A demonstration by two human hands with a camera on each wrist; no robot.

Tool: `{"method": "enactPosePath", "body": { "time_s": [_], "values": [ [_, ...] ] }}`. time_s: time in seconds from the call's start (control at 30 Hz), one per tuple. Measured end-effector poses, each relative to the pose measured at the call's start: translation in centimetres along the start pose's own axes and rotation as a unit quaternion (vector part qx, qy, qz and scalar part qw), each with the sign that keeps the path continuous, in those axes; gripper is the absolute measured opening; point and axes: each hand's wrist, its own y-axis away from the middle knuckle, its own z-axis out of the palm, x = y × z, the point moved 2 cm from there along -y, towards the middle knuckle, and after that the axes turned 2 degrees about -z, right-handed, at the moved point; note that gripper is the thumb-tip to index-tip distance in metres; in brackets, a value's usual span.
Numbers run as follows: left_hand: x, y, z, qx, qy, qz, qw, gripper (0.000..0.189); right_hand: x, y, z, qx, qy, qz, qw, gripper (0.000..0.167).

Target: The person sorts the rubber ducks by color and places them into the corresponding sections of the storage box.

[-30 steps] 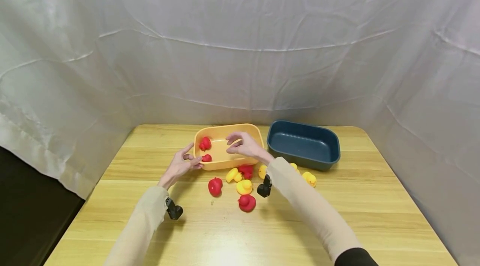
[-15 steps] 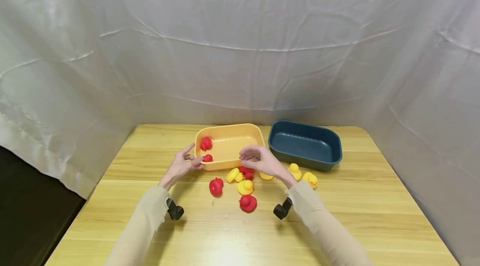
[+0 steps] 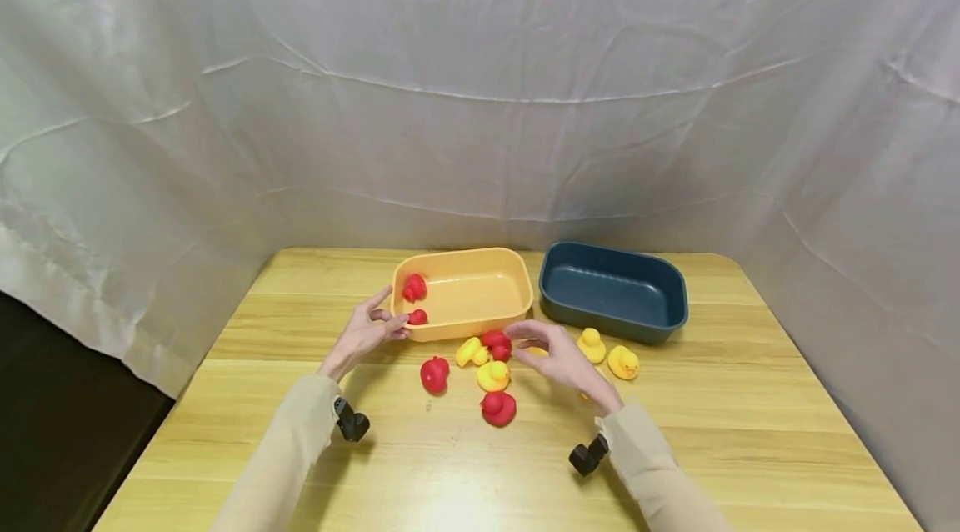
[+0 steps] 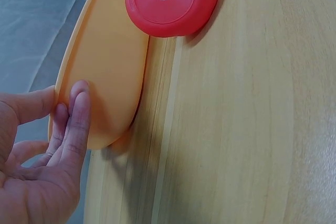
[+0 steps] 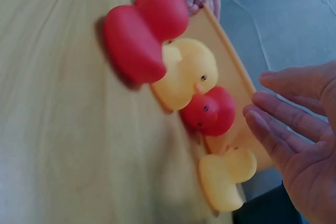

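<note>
My left hand [image 3: 363, 336] grips the left end of an orange bin [image 3: 480, 325], its fingers against the rim and outer wall. Inside that end lie two red rubber ducks, one at the back [image 3: 414, 288] and one near the front wall [image 3: 417, 317]. My right hand [image 3: 555, 358] hovers with nothing in it, fingers apart, just right of a red duck [image 3: 498, 343]. Yellow ducks beneath it are partly hidden. Left of it lie a yellow duck [image 3: 493, 377], a tipped yellow duck [image 3: 471, 351] and red ducks [image 3: 498, 409] [image 3: 435, 375], one tipped over.
A dark blue bin [image 3: 600, 316] stands to the right of the orange one, with bare floor showing inside. Two yellow ducks [image 3: 591, 345] [image 3: 623, 363] sit before it. Grey sheeting [image 3: 480, 140] hangs behind the wooden table [image 3: 405, 465].
My right hand has drawn back from over the orange bin, toward me and to the right, to above the ducks. My left hand has kept its place at the bin's left end.
</note>
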Motion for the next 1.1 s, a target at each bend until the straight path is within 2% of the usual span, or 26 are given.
{"method": "enactPosePath", "body": {
  "time_s": [0.27, 0.53, 0.97, 1.1],
  "values": [
    [-0.1, 0.1, 0.0, 0.0, 0.003, -0.002, 1.0, 0.079, 1.2, 0.6, 0.6, 0.003, 0.025, -0.022, 0.9994, 0.04],
    [0.0, 0.0, 0.1, -0.003, 0.003, 0.0, 1.0, 0.078, 1.4, 0.4, 0.9, 0.009, 0.057, -0.011, 0.9983, 0.045],
    [0.1, 0.0, 0.0, 0.0, 0.009, 0.0, 1.0, 0.078, 1.5, 0.0, 1.1, 0.004, 0.06, -0.017, 0.9981, 0.042],
    [0.0, 0.1, 0.0, -0.002, 0.011, -0.001, 0.9999, 0.079, 1.7, -0.1, 1.2, 0.006, 0.08, -0.026, 0.9965, 0.041]
  ]
}}
